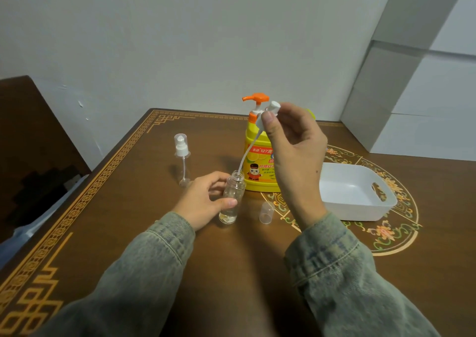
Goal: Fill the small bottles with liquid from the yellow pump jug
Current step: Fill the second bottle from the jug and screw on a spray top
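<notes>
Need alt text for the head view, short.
Right hand holds a white spray pump head above an open clear bottle, its tube tip in the neck; left hand grips the bottle. Yellow pump jug behind, white tray right.

Plain pale wall [154, 40] — dark patterned wooden table [231, 272], perhaps lacquered.

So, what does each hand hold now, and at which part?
The left hand grips the open small bottle round its body. The right hand pinches the white spray head at its top.
</notes>
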`<state>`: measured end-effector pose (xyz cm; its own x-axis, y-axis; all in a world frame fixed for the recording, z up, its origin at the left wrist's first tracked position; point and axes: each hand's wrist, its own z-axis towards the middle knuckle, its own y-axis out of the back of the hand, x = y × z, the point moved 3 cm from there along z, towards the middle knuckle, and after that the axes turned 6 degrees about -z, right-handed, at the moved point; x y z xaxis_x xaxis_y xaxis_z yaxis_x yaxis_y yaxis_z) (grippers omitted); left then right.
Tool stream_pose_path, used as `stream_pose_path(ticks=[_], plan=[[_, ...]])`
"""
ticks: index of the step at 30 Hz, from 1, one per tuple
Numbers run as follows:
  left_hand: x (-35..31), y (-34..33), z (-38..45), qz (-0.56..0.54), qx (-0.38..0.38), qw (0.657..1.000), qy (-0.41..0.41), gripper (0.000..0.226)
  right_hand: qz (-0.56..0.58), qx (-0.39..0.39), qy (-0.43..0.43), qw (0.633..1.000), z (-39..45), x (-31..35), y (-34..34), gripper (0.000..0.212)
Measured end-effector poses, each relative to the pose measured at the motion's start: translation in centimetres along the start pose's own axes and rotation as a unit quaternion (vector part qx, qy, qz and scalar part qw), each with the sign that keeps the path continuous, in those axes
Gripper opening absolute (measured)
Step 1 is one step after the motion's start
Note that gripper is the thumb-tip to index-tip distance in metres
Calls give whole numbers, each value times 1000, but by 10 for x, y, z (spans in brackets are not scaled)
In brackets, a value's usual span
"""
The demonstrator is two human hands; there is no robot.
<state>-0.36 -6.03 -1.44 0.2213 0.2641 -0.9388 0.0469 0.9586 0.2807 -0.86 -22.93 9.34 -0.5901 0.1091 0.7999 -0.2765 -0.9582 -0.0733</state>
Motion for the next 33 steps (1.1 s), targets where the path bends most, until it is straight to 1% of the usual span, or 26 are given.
stream_pose_path(ticks=[2, 6, 11, 16, 22, 27, 29, 31, 33], plan=[[-1, 1, 0, -1, -1, 1000, -2, 42, -4, 11, -5, 1000, -4, -5, -2, 18], [-4, 1, 0, -7, 2, 1000, -9, 42, -1, 22, -32, 999, -12, -20, -4, 20], [-12, 3, 3, -5, -4, 1000, -30, 42, -26, 74, -57, 995, -27, -38, -9, 19], [-16, 3, 3, -13, -9, 999, -31, 42, -42, 113, -66, 990, -36, -50, -8, 19], [-14, 2, 2, -11, -4, 1000, -27, 41, -68, 131, -54, 988, -34, -51, -6, 25], [-15, 2, 3, -15, -5, 999, -27, 41, -107, 150, -32, 982, -34, -52, -4, 27], [-15, 1, 2, -16, -2, 1000, -27, 41, -124, 149, -16, 981, -33, -51, -3, 31], [-16, 1, 1, -9, -3, 999, -30, 41, -160, 160, -4, 974, -32, -50, -5, 40], [-19, 1, 1, -2, -8, 999, -36, 43, -177, 189, -26, 965, -30, -51, -5, 53]])
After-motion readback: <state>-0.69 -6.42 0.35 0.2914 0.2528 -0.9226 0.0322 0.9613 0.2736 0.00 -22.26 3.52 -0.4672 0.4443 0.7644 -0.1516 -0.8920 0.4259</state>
